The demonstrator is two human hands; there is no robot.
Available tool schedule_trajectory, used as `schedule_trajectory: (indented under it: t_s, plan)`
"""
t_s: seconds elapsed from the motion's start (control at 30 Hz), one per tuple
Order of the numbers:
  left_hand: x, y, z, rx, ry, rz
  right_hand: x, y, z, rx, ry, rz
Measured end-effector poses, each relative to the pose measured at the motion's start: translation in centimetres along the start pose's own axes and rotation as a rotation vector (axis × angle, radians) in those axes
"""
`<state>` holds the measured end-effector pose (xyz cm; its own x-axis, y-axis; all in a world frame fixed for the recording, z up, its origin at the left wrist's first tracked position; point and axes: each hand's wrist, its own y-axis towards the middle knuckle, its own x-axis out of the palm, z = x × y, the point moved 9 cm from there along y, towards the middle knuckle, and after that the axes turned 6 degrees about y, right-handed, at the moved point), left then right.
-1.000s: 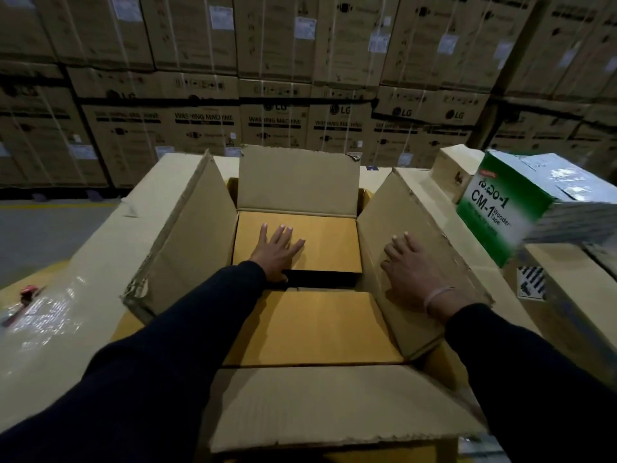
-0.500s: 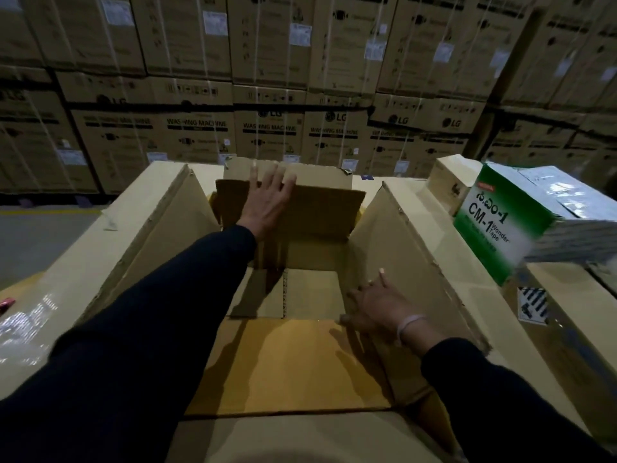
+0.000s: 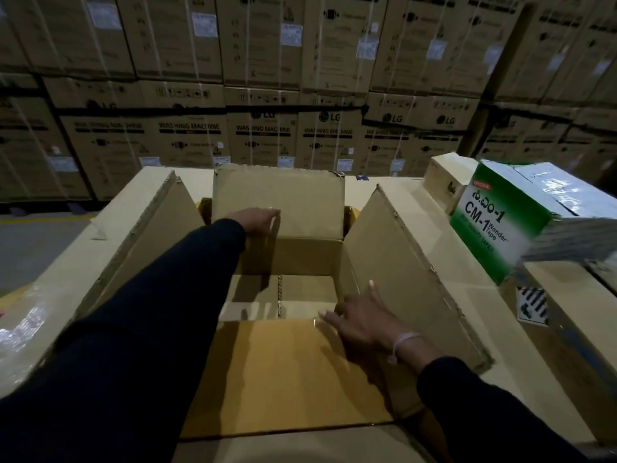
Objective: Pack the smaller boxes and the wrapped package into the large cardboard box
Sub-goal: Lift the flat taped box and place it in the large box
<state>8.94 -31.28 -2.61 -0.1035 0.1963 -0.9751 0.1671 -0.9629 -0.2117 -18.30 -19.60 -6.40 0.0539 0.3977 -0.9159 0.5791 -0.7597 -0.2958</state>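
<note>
Head view: large cardboard box (image 3: pixel 410 282) (flaps raised, ragged-edged), one smaller box (image 3: pixel 283 372) inside, both hands' fingers straight.

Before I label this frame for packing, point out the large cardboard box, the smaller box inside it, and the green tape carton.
large cardboard box (image 3: pixel 414 282), head view, inner face of right flap.
smaller box (image 3: pixel 283 369), head view, top face.
green tape carton (image 3: pixel 480 228), head view, green printed side.

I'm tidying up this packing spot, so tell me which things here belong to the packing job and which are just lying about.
Job: large cardboard box, smaller box inside it, left hand, right hand.

Lying about: green tape carton, stacked washing machine cartons.
</note>
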Motion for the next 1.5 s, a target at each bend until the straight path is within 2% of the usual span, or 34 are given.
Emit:
schedule_trajectory:
  t_s: [0.07,0.17,0.2,0.27,0.37,0.43,0.47,0.53,0.6,0.67,0.77,0.93,1.07,1.17,1.3,1.5]
  plan:
    - [-0.6,-0.8,-1.7,-0.031,-0.032,-0.021,-2.8,-0.3,0.1,0.036,0.193,0.106]
    - [-0.2,-2.9,-4.7,-0.079,0.056,-0.094,-6.9,-2.7,0.8,0.097,0.497,0.233]
    - [0.0,-3.5,-5.8,-0.096,0.091,-0.103,-7.9,-3.9,0.8,0.105,0.559,0.207]
    - [0.3,-5.2,-7.4,-0.104,0.167,-0.109,-8.5,-6.7,-0.3,0.077,0.581,0.013]
    - [0.9,-8.1,-9.0,-0.136,0.221,-0.103,-5.3,-11.7,-2.9,0.03,0.298,-0.361]
    - [1.0,-10.5,-8.8,-0.145,0.251,-0.086,-1.1,-14.7,-3.6,0.007,-0.069,-0.555]
    - [1.2,-11.7,-8.6,-0.151,0.257,-0.084,0.7,-15.9,-3.8,-0.004,-0.218,-0.624]
    - [1.6,-13.1,-8.7,-0.155,0.277,-0.086,2.6,-17.2,-3.7,0.009,-0.268,-0.68]
    - [1.9,-14.4,-8.8,-0.162,0.273,-0.091,2.3,-17.0,-3.5,0.007,-0.264,-0.635]
    - [2.0,-15.4,-8.8,-0.154,0.3,-0.096,1.2,-15.8,-3.4,-0.037,-0.36,-0.55]
    - [2.0,-16.5,-7.1,-0.07,0.403,-0.112,0.1,-13.6,-3.7,-0.057,-0.408,-0.437]
    - [1.6,-18.2,-3.9,0.002,0.487,-0.086,-3.5,-9.8,-4.0,0.045,-0.375,-0.136]
    - [0.9,-18.9,-1.4,0.097,0.497,-0.027,-5.8,-8.2,-3.9,0.129,-0.466,0.024]
    - [0.2,-19.5,0.0,0.124,0.492,-0.005,-6.9,-8.5,-3.8,0.162,-0.521,0.097]
    - [-1.3,-20.8,2.8,0.214,0.372,0.06,-8.2,-9.5,-3.5,0.19,-0.552,0.163]
    - [-3.5,-23.0,8.8,0.311,0.277,0.18,-10.6,-11.7,-1.9,0.235,-0.45,0.224]
